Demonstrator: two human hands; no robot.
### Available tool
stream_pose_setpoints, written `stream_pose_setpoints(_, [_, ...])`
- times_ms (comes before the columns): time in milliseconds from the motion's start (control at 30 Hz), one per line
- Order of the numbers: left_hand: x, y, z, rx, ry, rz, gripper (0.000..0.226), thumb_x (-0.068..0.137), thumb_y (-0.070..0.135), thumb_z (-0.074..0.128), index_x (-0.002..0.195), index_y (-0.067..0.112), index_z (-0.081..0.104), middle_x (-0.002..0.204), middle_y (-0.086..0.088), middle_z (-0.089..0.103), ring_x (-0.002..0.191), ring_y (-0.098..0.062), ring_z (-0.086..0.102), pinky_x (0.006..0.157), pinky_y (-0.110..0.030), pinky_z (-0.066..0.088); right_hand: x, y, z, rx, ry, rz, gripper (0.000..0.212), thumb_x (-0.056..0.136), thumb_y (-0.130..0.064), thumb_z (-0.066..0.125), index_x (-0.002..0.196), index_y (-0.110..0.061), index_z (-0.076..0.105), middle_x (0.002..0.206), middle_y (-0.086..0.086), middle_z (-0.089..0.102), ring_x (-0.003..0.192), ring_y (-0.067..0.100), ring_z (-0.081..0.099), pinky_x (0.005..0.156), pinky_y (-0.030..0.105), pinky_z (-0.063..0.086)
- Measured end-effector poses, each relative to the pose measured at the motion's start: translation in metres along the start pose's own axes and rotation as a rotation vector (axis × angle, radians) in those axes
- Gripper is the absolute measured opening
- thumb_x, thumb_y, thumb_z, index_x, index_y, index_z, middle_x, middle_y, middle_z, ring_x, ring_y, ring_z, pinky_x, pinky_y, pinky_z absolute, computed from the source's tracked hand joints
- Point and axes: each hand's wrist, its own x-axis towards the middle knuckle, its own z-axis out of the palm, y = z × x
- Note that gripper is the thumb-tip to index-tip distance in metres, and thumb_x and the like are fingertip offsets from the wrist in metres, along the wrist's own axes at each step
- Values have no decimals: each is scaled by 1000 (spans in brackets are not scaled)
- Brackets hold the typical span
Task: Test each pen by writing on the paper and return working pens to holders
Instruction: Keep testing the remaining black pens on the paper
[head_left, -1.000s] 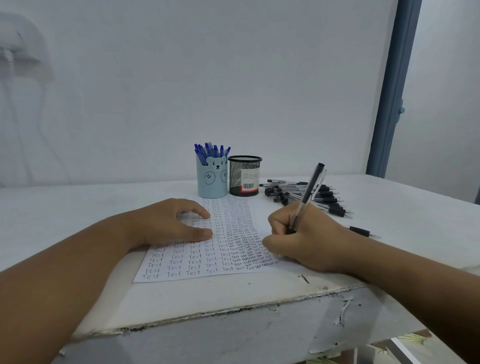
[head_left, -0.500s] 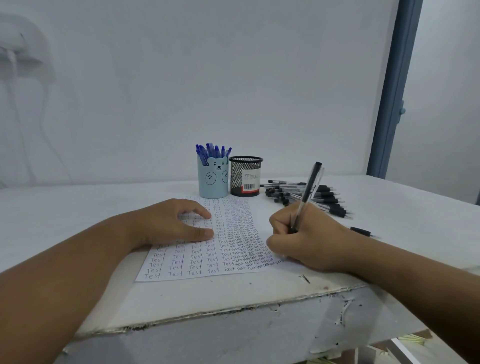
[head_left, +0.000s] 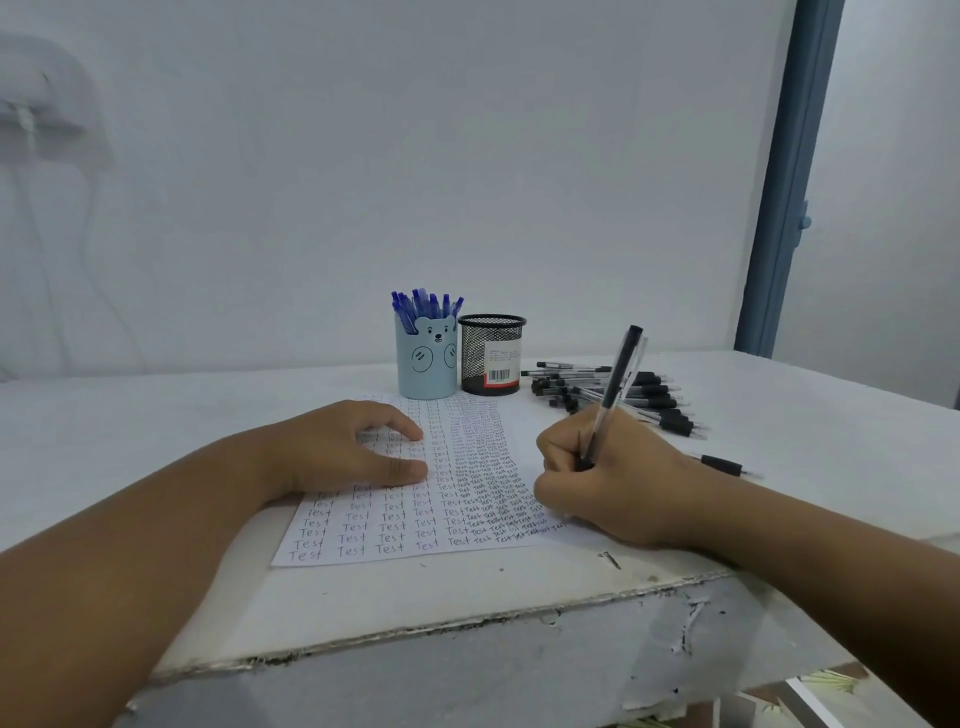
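Barely moved in a second: the right hand (head_left: 613, 478) grips a black pen (head_left: 615, 387), writing on the paper (head_left: 410, 519); the left hand (head_left: 353, 447) rests loosely curled, pinning it. Testing continues; the mesh holder (head_left: 491, 356) looks empty.

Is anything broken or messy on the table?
Yes. The table's front edge is chipped and peeling. Black pens lie in a loose pile, one stray apart beside the right hand. The mesh holder looks empty.

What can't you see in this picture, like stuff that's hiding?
Head view, the only one:
- Tip of the black pen: hidden behind the right hand, so fresh ink can't be seen.
- Inside of the mesh holder: its wall and rim block it.
- Label on that holder: print too small to read.
- Paper under the left hand: words covered.
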Motion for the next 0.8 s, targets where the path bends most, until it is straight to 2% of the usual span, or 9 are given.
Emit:
stream_pose_setpoints(133, [0, 0, 0, -4, 5, 2, 97, 27, 96, 69, 113, 51, 65, 141, 15, 47, 129, -10, 43, 111, -33, 33, 0, -1, -1, 103, 33, 29, 41, 80, -18, 68, 52, -15, 38, 50, 1, 39, 50, 17, 38, 52, 33, 35])
stream_pose_setpoints(200, [0, 0, -1, -2, 3, -8, 93, 31, 94, 71, 113, 50, 65, 141, 15, 47, 130, -10, 43, 112, -33, 33, -1, -3, -2, 306, 87, 103, 51, 90, -29, 73, 52, -12, 42, 49, 4, 41, 48, 18, 35, 48, 27, 32])
stream_pose_setpoints(267, [-1, 1, 0, 4, -1, -13, 77, 47, 84, 76, 114, 50, 65, 143, 13, 47, 132, -11, 43, 112, -34, 33, 0, -5, -4, 518, 86, 181, 61, 91, -51, 57, 52, -7, 43, 50, 8, 41, 46, 18, 30, 46, 25, 24])
stream_pose_setpoints(367, [-2, 2, 0, -8, 6, -22, 68, 55, 78, 79, 115, 48, 66, 144, 12, 48, 132, -10, 43, 113, -33, 33, 7, -4, -4, 647, 94, 223, 61, 98, -55, 44, 56, -12, 36, 54, 6, 34, 47, 18, 30, 48, 29, 20])
stream_pose_setpoints(433, [-2, 3, 0, -21, 11, -30, 70, 52, 76, 79, 114, 47, 66, 142, 12, 49, 132, -10, 44, 115, -34, 33, 15, -2, -3, 597, 112, 215, 50, 100, -49, 48, 66, -15, 37, 58, 5, 32, 48, 18, 32, 48, 30, 21])
stream_pose_setpoints(533, [-2, 3, 0, -35, 19, -35, 85, 38, 87, 77, 113, 49, 67, 139, 16, 49, 131, -9, 45, 115, -34, 33, 32, -1, -3, 442, 81, 168, 31, 99, -39, 55, 90, -12, 41, 57, 5, 35, 46, 17, 31, 45, 26, 26])
stream_pose_setpoints(600, [-1, 3, -1, -36, 22, -37, 73, 49, 78, 80, 114, 47, 67, 139, 16, 49, 131, -9, 45, 116, -35, 33, 47, -1, -3, 311, 67, 126, 21, 100, -35, 56, 98, -16, 45, 52, 4, 42, 43, 18, 34, 42, 22, 30])
stream_pose_setpoints(700, [0, 2, -1, -37, 20, -40, 63, 54, 68, 79, 112, 47, 67, 140, 17, 48, 130, -9, 45, 115, -36, 33, 72, 1, -4, 88, 76, 60, 23, 104, -37, 49, 95, -17, 56, 55, -1, 56, 46, 15, 46, 46, 25, 41])
stream_pose_setpoints(800, [0, 2, -2, -65, 22, -46, 62, 53, 66, 82, 110, 47, 68, 139, 16, 50, 129, -10, 47, 115, -39, 36, 92, 11, -2, -115, 130, 10, 32, 105, -31, 49, 84, -12, 64, 70, 4, 62, 58, 13, 50, 61, 34, 47])
